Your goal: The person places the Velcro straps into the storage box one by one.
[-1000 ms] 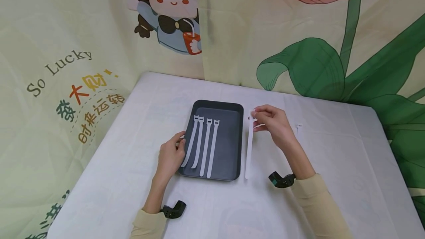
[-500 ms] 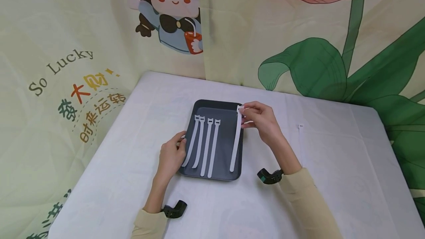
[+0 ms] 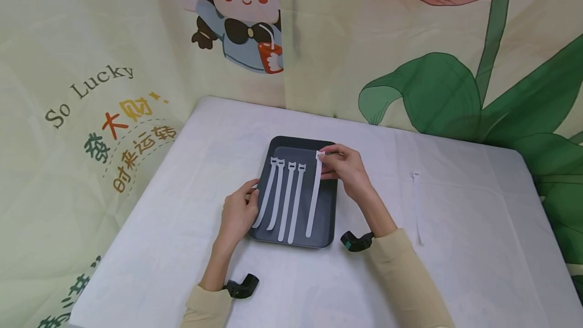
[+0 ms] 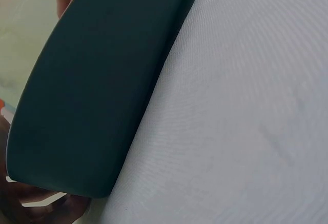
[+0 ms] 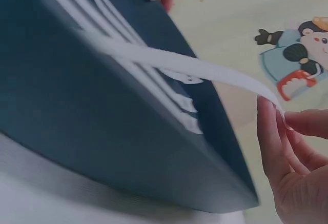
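My left hand point(image 3: 239, 212) holds the left side of a dark grey tray point(image 3: 326, 216), its thumb at the rim. Inside the tray several white strap cable ties point(image 3: 286, 199) lie side by side, slotted heads toward the far end. Between thumb and fingers my right hand point(image 3: 349, 172) pinches another white cable tie point(image 3: 313, 196) by its head, above the tray's right part. In the right wrist view this cable tie point(image 5: 205, 69) bends in an arc from the fingertips, its tail reaching down into the tray. The left wrist view is mostly filled by the tray's outer wall point(image 4: 97, 90).
One more white cable tie point(image 3: 417, 209) lies on the white tablecloth point(image 3: 473, 227) to the right of my right arm. Behind the table hangs a printed cloth backdrop point(image 3: 328, 39). Each wrist wears a small black camera point(image 3: 357, 241).
My right hand has moved left, carrying the pinched cable tie from beside the tray to over its right part. The left hand stays at the tray's left side.
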The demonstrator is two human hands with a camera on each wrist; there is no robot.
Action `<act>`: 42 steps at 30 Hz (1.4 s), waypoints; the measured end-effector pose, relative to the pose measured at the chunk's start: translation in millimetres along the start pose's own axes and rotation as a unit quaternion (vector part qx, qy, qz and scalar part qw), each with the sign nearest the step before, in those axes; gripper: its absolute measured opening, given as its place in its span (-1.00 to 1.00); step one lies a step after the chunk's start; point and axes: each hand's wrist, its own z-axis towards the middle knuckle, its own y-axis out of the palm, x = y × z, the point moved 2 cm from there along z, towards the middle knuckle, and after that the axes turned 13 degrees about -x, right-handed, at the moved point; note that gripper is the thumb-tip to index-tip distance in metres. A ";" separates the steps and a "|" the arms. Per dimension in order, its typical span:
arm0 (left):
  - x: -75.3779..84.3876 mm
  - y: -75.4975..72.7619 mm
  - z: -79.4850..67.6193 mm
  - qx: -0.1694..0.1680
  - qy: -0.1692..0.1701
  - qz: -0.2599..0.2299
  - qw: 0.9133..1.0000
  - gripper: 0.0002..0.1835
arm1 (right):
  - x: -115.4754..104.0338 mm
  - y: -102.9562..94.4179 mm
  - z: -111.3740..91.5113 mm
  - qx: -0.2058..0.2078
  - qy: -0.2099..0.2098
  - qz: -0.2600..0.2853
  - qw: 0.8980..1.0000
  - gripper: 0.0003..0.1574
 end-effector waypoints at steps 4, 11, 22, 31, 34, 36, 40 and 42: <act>0.8 0.6 0.3 0.003 0.006 -0.001 1.000 -0.62 | 9.7 5.5 3.1 0.009 0.011 -0.010 1.000 -0.69; 0.6 1.1 0.3 0.001 0.000 -0.001 1.000 -0.62 | 18.2 13.6 5.8 0.016 0.008 -0.045 0.999 -0.73; 0.8 1.9 0.9 0.002 0.001 0.005 1.000 -0.62 | 19.2 15.3 7.5 0.022 -0.004 -0.060 0.998 -0.75; 0.2 2.0 1.6 0.004 0.006 0.008 1.000 -0.62 | 15.0 14.3 6.7 0.019 0.001 -0.066 0.998 -0.74; 0.6 1.6 1.8 0.005 0.007 0.008 1.000 -0.62 | 12.0 14.1 7.4 0.016 -0.001 -0.067 0.998 -0.73; 0.7 1.7 1.9 0.007 0.007 0.008 1.000 -0.62 | 9.9 14.1 8.0 0.016 -0.001 -0.069 0.998 -0.72; 0.6 2.6 1.6 0.007 0.003 0.007 1.000 -0.62 | 9.9 14.5 9.3 0.018 0.013 -0.070 0.997 -0.72; 1.0 3.1 1.6 0.005 0.001 0.006 1.000 -0.62 | 11.3 14.8 9.8 0.020 0.018 -0.071 0.997 -0.73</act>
